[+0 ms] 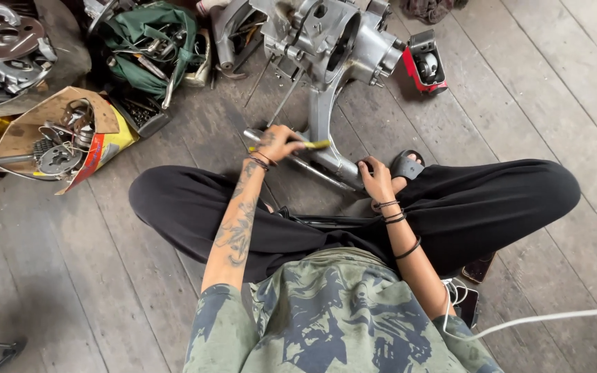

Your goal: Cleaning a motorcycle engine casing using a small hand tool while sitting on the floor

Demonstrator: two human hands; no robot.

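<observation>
Nearest, the right hand (376,178) is closed on the lower end of the metal casting's arm (323,131), while just beyond it the left hand (279,143) grips a yellow-handled tool (314,145) lying crosswise against that arm, below the engine casing (333,38) on the floor.

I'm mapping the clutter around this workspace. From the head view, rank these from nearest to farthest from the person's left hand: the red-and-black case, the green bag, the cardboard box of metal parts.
Measured from the left hand:
1. Green bag, up and to the left, among loose tools.
2. Red-and-black case, up and to the right, beside the engine casing.
3. Cardboard box of metal parts, far left on the wooden floor.
</observation>
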